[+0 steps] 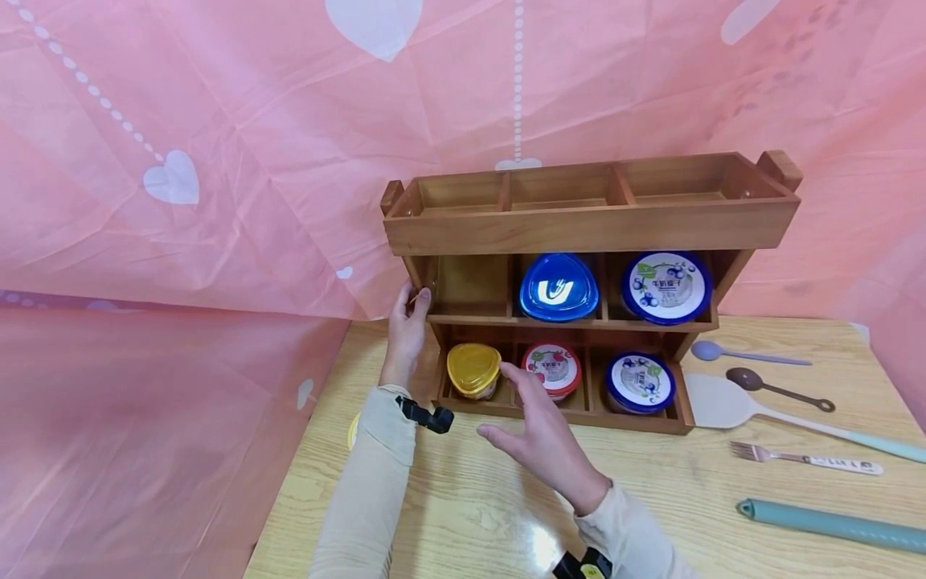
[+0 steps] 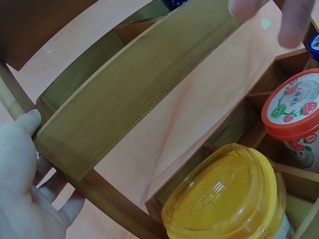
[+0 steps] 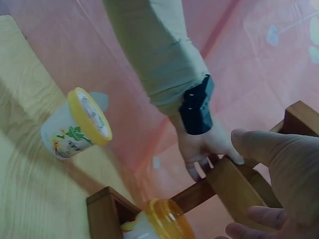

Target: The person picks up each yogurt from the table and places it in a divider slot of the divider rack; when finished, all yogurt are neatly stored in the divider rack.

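A three-tier wooden shelf (image 1: 589, 229) stands on the table. My left hand (image 1: 407, 334) grips its left side; in the left wrist view the thumb lies at a board's end, with fingers round the side post. Before the bottom tier my right hand (image 1: 542, 434) hovers, thumb and fingers spread, holding nothing. Just beyond it are a yellow-lidded tub (image 1: 473, 370) and a red-lidded tub (image 1: 552, 368). A blue-lidded tub (image 1: 640, 383) sits in the right bottom compartment. The middle tier bears a tub with a blue rounded-triangular lid (image 1: 559, 287) and another round blue-lidded tub (image 1: 666, 287).
Left of the shelf, a white tub with a yellow lid (image 3: 77, 127) stands on the table, mostly behind my left arm. To the right lie a purple spoon (image 1: 709, 351), a brown ladle (image 1: 748, 379), a white spatula (image 1: 719, 400), a fork (image 1: 803, 458) and a green rod (image 1: 832, 524).
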The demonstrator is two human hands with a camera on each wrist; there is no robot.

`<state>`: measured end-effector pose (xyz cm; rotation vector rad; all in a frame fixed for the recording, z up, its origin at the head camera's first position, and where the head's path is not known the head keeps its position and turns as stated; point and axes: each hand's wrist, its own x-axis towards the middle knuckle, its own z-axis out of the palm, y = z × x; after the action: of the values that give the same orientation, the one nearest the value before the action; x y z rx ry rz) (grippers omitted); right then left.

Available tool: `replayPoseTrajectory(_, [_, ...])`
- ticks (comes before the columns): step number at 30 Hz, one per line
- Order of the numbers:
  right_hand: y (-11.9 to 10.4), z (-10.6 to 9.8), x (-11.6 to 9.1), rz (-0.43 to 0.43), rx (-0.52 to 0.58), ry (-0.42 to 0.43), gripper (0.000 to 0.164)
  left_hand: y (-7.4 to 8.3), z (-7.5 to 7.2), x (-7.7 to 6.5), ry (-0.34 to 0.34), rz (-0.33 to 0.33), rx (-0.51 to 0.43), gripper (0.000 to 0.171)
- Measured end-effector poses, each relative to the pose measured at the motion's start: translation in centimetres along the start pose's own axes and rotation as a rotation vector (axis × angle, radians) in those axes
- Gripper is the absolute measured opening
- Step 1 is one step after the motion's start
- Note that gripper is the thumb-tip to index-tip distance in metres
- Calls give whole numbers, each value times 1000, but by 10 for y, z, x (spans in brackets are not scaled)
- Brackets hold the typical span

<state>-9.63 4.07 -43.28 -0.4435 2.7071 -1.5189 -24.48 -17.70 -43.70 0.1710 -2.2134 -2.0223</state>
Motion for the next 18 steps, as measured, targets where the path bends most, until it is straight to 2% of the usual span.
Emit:
replayPoseTrajectory(7, [6, 13, 1, 12, 17, -26, 87, 1, 1, 0, 12, 0, 1, 58])
replayPoseTrajectory(18, [11, 33, 4, 63, 20, -58, 86, 0, -1, 0, -11, -8, -11, 60])
